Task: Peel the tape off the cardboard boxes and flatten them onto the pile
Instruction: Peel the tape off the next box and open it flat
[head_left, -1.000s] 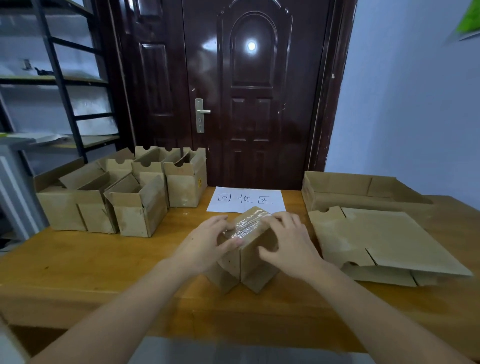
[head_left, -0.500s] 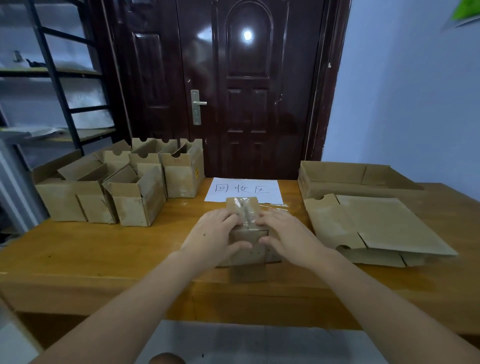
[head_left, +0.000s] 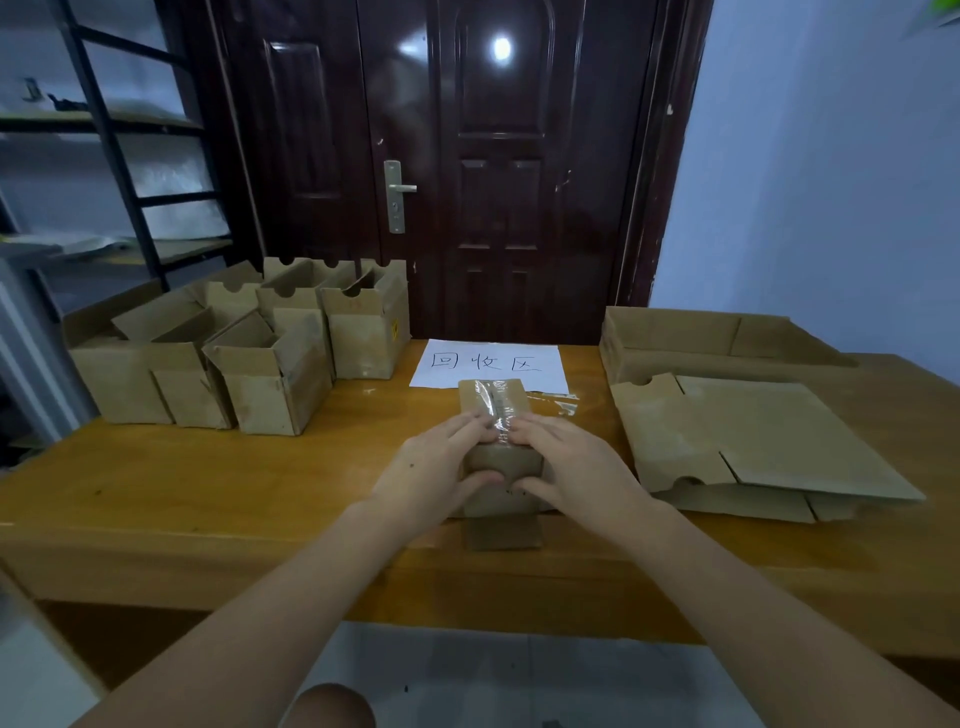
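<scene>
Both hands still gripping box (now upright).

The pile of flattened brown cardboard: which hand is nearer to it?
Right. The right hand lies just left of the pile of flattened brown cardboard; the left hand is farther left.

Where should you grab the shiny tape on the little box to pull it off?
Probably at the far end of the tape, where it runs onto the box's upright flap past the fingertips. Pinch an edge there from above and pull toward you along the seam. The left hand and right hand already steady the box.
</scene>
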